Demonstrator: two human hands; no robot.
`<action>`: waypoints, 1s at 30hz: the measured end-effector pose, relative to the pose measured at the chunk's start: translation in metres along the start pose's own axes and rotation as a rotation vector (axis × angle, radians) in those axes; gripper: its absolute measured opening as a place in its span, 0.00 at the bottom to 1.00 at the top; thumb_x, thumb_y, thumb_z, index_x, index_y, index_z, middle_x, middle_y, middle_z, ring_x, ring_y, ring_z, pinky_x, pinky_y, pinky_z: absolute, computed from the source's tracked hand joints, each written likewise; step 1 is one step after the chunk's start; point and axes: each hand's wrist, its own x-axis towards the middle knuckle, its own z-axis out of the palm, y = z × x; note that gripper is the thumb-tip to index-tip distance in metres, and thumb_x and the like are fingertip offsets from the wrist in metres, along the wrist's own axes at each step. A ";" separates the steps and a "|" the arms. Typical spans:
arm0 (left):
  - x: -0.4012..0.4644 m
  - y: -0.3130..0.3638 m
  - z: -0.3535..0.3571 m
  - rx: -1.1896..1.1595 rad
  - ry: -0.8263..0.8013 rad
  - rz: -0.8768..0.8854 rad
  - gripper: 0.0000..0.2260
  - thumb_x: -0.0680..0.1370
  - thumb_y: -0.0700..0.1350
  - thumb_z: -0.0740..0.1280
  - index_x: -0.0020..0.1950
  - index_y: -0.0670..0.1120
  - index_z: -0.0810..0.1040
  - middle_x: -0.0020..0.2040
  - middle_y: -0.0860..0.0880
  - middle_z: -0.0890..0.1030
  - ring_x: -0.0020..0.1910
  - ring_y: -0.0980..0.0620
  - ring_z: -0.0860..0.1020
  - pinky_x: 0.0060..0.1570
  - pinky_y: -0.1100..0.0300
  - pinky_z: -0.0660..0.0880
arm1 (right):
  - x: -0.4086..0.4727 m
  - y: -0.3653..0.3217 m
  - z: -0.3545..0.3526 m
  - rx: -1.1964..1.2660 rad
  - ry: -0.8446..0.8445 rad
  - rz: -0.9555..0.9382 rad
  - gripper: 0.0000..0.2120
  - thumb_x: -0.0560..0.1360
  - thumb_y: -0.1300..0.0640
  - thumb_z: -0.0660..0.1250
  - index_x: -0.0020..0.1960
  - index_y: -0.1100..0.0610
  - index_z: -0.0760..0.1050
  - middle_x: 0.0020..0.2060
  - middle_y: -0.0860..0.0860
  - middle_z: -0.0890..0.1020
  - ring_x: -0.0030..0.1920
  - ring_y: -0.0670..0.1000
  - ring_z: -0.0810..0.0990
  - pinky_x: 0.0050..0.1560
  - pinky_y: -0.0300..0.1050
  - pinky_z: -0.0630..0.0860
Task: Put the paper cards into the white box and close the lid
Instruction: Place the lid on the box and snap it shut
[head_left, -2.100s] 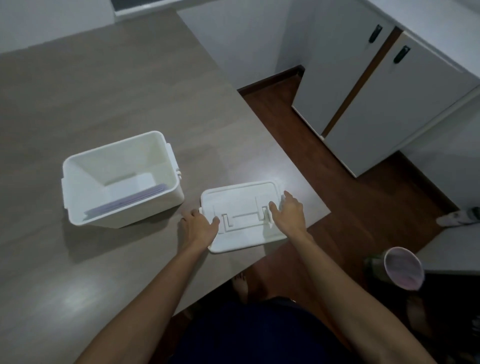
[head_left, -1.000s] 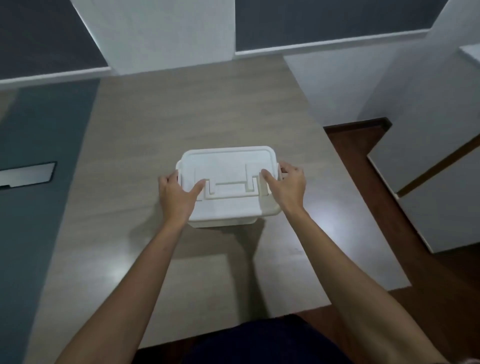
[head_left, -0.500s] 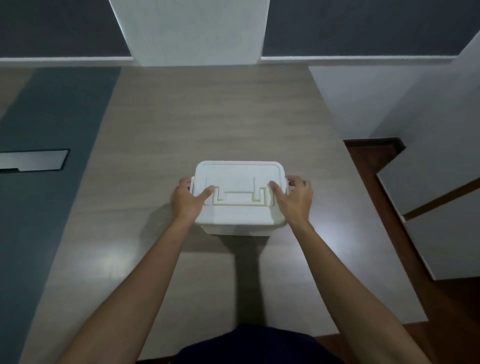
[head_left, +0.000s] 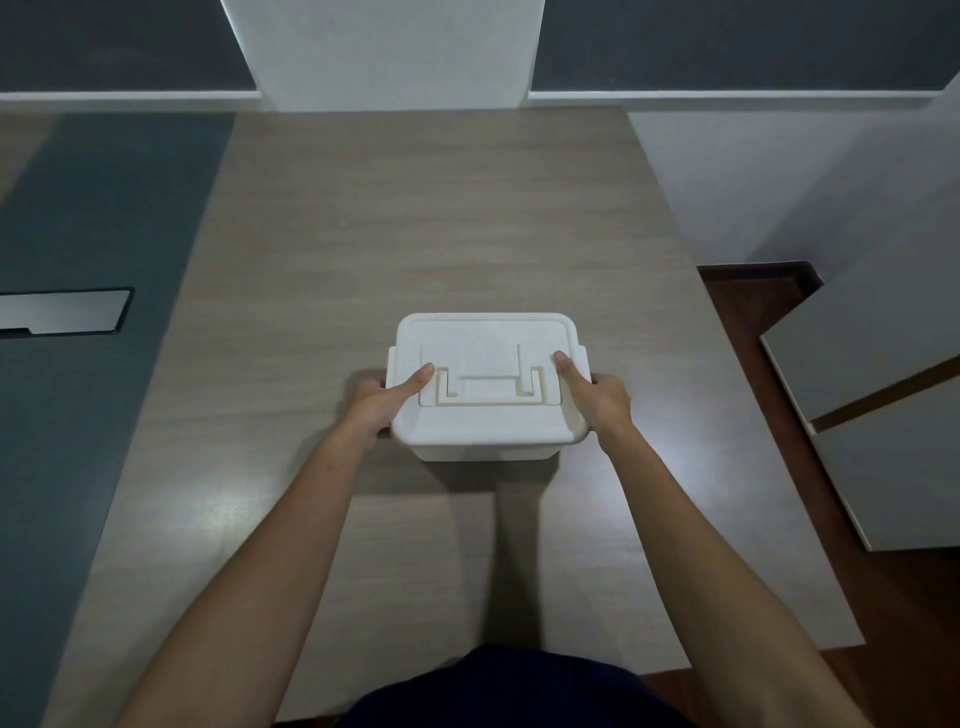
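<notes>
The white box (head_left: 485, 447) sits mid-tabletop (head_left: 415, 218) with its lid (head_left: 488, 338) on. The left hand (head_left: 376, 405) and right hand (head_left: 597, 397) each have a closed grip on the lid's side edges, thumbs pressing on top.

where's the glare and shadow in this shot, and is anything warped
Head view: soft glare patches on the table near each forearm; the box casts a dark shadow toward the person, beneath the left hand and right hand. Wide-angle lens splays the table edges outward; focus looks even.
</notes>
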 end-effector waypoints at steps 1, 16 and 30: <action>0.000 0.000 0.000 -0.011 0.012 -0.002 0.29 0.64 0.62 0.77 0.56 0.43 0.81 0.51 0.46 0.85 0.47 0.48 0.84 0.46 0.53 0.81 | 0.001 -0.002 0.001 0.007 -0.001 0.004 0.26 0.68 0.32 0.70 0.38 0.57 0.75 0.37 0.50 0.80 0.41 0.52 0.79 0.37 0.44 0.73; -0.011 -0.020 0.033 0.301 0.599 0.500 0.25 0.76 0.60 0.65 0.66 0.45 0.76 0.55 0.43 0.83 0.52 0.41 0.80 0.52 0.51 0.77 | -0.010 -0.004 0.028 -0.237 0.447 -0.481 0.15 0.78 0.50 0.67 0.52 0.63 0.75 0.41 0.54 0.80 0.38 0.51 0.74 0.40 0.40 0.65; 0.029 0.016 0.016 0.250 0.560 0.465 0.25 0.72 0.62 0.66 0.59 0.45 0.79 0.51 0.45 0.85 0.50 0.42 0.81 0.51 0.50 0.77 | 0.017 -0.044 0.047 -0.234 0.407 -0.445 0.17 0.78 0.49 0.68 0.56 0.63 0.75 0.47 0.57 0.82 0.42 0.49 0.73 0.43 0.39 0.65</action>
